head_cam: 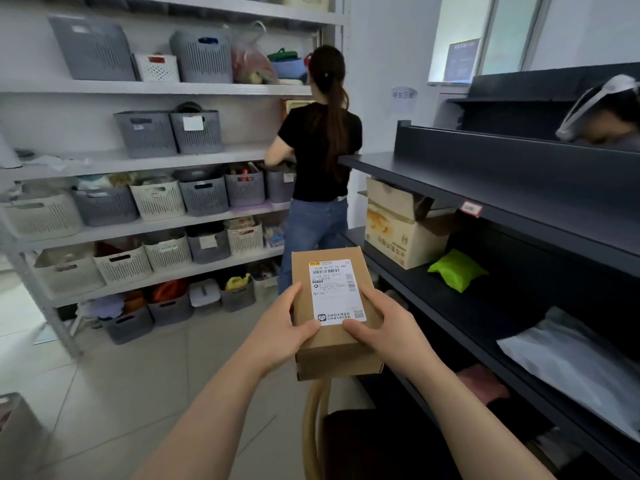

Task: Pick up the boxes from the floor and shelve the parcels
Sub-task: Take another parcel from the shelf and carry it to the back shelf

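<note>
I hold a small brown cardboard box (332, 355) with a white shipping label on top, in front of me at chest height. My left hand (280, 330) grips its left side with the thumb on the label's lower edge. My right hand (384, 332) grips its right side, thumb on top. The box hangs in the aisle, left of the dark shelf unit (519, 209). On that unit's lower shelf lie an open cardboard carton (401, 233), a green parcel (457, 270) and a grey poly mailer (571, 362).
A person in a black top (320, 161) stands ahead in the aisle, facing the white shelving (138, 223) full of grey and white baskets. A wooden chair back (311, 427) sits just below the box. Another box corner (14, 431) shows at the bottom left on the tiled floor.
</note>
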Tool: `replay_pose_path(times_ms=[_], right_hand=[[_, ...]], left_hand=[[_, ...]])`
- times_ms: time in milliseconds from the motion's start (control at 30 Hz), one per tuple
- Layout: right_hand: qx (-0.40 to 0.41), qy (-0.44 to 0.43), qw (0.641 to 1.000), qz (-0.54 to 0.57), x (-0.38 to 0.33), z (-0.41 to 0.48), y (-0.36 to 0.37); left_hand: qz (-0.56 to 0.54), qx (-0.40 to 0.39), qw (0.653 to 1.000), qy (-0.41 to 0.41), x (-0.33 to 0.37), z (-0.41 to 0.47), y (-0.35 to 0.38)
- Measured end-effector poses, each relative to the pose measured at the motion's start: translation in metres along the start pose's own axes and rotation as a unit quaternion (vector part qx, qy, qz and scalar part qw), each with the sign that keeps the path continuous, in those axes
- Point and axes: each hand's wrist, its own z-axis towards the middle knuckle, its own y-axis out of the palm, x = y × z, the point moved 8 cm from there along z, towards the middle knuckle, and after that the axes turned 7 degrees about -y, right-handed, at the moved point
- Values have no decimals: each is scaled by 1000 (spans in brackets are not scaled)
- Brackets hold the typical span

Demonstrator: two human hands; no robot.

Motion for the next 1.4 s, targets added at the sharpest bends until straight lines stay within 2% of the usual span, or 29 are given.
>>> replay_pose_path(times_ms=[400, 633, 867, 1133, 1400], right_hand=[[-34, -13, 999, -14, 6, 140, 45], [4, 22, 999, -30, 22, 195, 63], [81, 77, 993, -43, 15, 237, 90], [153, 122, 978, -67, -9, 260, 124], [186, 167, 965, -84, -8, 265, 127]], left_hand=[[-23, 26, 999, -17, -12, 125, -50], [5, -18, 1000, 3, -20, 202, -59], [25, -93, 994, 50, -26, 274, -90], [56, -167, 979, 106, -29, 316, -128], [45, -219, 966, 129, -24, 339, -122]])
